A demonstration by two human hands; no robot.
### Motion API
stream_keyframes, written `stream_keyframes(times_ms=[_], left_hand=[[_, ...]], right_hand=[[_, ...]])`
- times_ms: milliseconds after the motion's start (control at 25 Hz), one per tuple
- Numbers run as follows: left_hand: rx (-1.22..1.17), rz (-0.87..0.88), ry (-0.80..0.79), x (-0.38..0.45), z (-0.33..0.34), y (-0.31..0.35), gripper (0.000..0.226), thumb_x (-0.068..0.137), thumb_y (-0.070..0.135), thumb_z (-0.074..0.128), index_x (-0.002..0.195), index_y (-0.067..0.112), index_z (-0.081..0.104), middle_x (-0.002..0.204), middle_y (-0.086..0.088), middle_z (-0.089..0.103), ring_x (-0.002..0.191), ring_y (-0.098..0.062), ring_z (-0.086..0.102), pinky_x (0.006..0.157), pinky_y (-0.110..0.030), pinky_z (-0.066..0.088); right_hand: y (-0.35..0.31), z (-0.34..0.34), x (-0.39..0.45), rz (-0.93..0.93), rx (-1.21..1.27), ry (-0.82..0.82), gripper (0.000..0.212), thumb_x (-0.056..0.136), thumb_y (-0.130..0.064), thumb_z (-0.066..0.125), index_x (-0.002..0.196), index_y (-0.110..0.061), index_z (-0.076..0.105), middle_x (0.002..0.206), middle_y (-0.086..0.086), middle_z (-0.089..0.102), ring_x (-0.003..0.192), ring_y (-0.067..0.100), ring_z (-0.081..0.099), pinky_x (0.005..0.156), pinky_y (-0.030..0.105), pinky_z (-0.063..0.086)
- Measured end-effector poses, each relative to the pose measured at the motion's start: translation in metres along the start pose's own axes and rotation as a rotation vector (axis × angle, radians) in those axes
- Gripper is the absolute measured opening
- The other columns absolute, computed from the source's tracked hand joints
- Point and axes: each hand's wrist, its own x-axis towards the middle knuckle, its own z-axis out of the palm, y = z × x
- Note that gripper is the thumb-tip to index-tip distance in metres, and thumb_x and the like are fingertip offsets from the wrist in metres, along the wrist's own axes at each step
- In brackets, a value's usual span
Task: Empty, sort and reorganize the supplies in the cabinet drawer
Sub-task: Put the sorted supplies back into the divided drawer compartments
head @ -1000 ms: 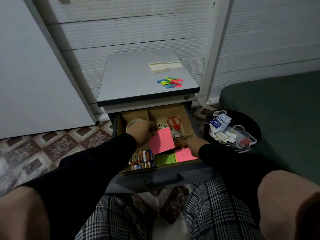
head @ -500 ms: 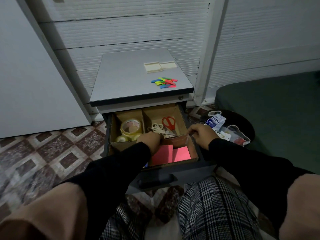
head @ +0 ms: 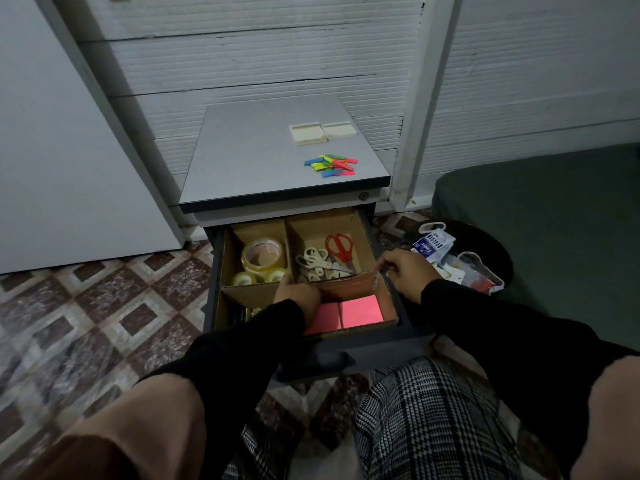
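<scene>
Along the cardboard divider at the drawer's (head: 388, 336) middle, the left hand (head: 298, 296) gripped the left part of the strip and the right hand (head: 403, 271) pinched its right end near the drawer's right edge, so the step looked like seating that divider. Pink sticky notes (head: 361, 311) lay in the front right compartment, tape rolls (head: 261, 256) back left, scissors (head: 339, 247) back right. Next would likely be pressing it level, then fetching the coloured tabs (head: 330, 165) from the cabinet top's (head: 249, 157) front right corner
</scene>
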Motion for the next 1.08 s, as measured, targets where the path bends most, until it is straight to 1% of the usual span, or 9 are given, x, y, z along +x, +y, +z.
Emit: stream_keyframes(times_ms=[160,280,360,440,520,640,800,920,1080], left_hand=[[0.026,0.02,-0.069,0.001,0.0,0.0,0.034,0.096,0.015,0.032,0.12,0.015,0.056,0.127,-0.005,0.059,0.123,-0.021,0.05,0.111,-0.045,0.015],[-0.081,0.041,-0.094,0.002,0.001,-0.004,0.034,0.097,0.021,0.035,0.122,0.021,0.057,0.127,-0.002,0.059,0.123,-0.021,0.049,0.113,-0.046,0.012],[-0.228,0.085,-0.124,0.004,-0.001,-0.01,0.035,0.096,0.024,0.04,0.126,0.024,0.057,0.131,-0.002,0.057,0.124,-0.022,0.049,0.113,-0.042,0.021],[-0.335,0.156,-0.134,0.002,-0.01,-0.019,0.033,0.094,0.024,0.048,0.124,0.018,0.06,0.13,-0.007,0.059,0.12,-0.026,0.053,0.104,-0.035,0.038],[-0.418,0.191,-0.071,0.0,-0.029,-0.031,0.031,0.093,0.022,0.052,0.12,0.012,0.063,0.124,-0.01,0.062,0.116,-0.027,0.056,0.095,-0.03,0.043],[-0.534,0.171,0.085,0.002,-0.064,-0.049,0.028,0.089,0.016,0.056,0.116,0.01,0.063,0.119,-0.008,0.064,0.113,-0.024,0.057,0.094,-0.029,0.043],[-0.714,0.114,0.289,0.018,-0.105,-0.078,0.022,0.085,0.012,0.059,0.107,0.01,0.062,0.111,-0.008,0.066,0.105,-0.023,0.061,0.092,-0.031,0.047],[-0.722,0.075,0.341,0.036,-0.127,-0.097,0.023,0.087,0.015,0.057,0.109,0.013,0.06,0.112,-0.006,0.064,0.106,-0.022,0.058,0.093,-0.031,0.046],[-0.676,0.043,0.364,0.075,-0.15,-0.12,0.028,0.09,0.016,0.053,0.118,0.015,0.057,0.117,-0.005,0.063,0.106,-0.021,0.057,0.089,-0.026,0.042]], right_hand=[[-0.004,0.002,0.002,-0.01,-0.042,-0.038,0.028,0.086,0.005,0.049,0.107,-0.005,0.065,0.114,0.012,0.062,0.106,0.025,0.057,0.089,0.026,0.042],[-0.007,0.002,0.002,-0.024,-0.058,-0.05,0.028,0.085,0.005,0.05,0.106,-0.005,0.065,0.114,0.012,0.063,0.106,0.025,0.057,0.088,0.026,0.041],[-0.009,0.0,0.005,-0.032,-0.06,-0.053,0.028,0.085,0.004,0.05,0.107,-0.005,0.065,0.115,0.012,0.062,0.107,0.025,0.057,0.089,0.026,0.041],[-0.013,-0.005,0.01,-0.036,-0.057,-0.051,0.029,0.087,0.004,0.048,0.107,-0.006,0.066,0.117,0.011,0.063,0.109,0.025,0.057,0.092,0.027,0.042],[-0.021,-0.014,0.019,-0.054,-0.064,-0.047,0.028,0.088,0.003,0.048,0.107,-0.007,0.066,0.117,0.01,0.063,0.111,0.025,0.057,0.093,0.027,0.042],[-0.035,-0.033,0.038,-0.073,-0.086,-0.03,0.028,0.088,0.002,0.05,0.106,-0.01,0.067,0.116,0.01,0.063,0.11,0.025,0.057,0.092,0.028,0.044],[-0.058,-0.063,0.068,-0.076,-0.063,0.037,0.027,0.09,0.001,0.049,0.106,-0.011,0.066,0.114,0.006,0.064,0.107,0.022,0.057,0.084,0.022,0.04],[-0.068,-0.079,0.096,-0.105,-0.059,0.068,0.026,0.091,0.0,0.049,0.109,-0.01,0.065,0.118,0.008,0.062,0.11,0.023,0.056,0.091,0.024,0.04],[-0.078,-0.094,0.149,-0.127,-0.107,0.098,0.029,0.092,0.0,0.047,0.112,-0.011,0.065,0.122,0.009,0.061,0.11,0.024,0.056,0.092,0.026,0.041]])
